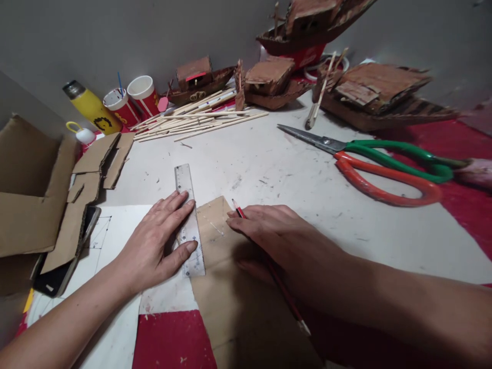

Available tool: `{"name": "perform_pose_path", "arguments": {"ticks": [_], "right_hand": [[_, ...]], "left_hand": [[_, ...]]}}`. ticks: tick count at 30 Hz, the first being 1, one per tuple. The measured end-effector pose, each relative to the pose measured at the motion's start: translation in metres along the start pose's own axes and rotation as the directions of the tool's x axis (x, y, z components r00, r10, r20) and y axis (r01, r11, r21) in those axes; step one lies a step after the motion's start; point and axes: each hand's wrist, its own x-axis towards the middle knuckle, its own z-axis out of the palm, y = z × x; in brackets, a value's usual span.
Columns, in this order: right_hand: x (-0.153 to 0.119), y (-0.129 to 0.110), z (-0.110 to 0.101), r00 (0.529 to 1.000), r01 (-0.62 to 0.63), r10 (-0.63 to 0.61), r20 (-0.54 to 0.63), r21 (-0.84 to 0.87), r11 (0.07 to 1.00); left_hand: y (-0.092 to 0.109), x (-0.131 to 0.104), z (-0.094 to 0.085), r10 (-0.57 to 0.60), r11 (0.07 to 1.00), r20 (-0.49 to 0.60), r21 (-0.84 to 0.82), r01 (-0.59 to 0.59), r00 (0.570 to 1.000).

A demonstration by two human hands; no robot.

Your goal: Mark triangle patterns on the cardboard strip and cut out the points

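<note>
Near, the left hand [163, 238] presses the clear plastic ruler [186, 205] at the brown cardboard sheet's [215, 256] left edge; the right hand [269, 241] grips a red-and-black pencil [239, 210] over it — green-and-orange-handled scissors [334, 146] right, pale wooden sticks [192, 122] far.

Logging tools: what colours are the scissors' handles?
The scissors have one green and one orange-red handle, clearest in the head view.

Left hand [165, 238] and right hand [282, 238] bare, five-fingered; left thumbnail [191, 247] short, rounded; left forearm [92, 302] bare with tiny dark spots, right forearm [400, 297] bare, partly shadowed
</note>
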Motion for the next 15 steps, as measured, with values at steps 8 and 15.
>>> {"name": "perform_pose_path", "arguments": {"ticks": [8,15], "right_hand": [[0.0004,0.0003,0.0004,1.0,-0.005,0.005,-0.014,-0.016,1.0],[0.0004,-0.0003,0.0006,1.0,0.011,-0.012,-0.025,-0.013,1.0]], "left_hand": [[-0.0003,0.0019,-0.0041,0.018,1.0,-0.001,-0.019,-0.018,1.0],[-0.0002,0.0035,-0.0037,0.016,1.0,0.002,-0.024,-0.016,1.0]]}}
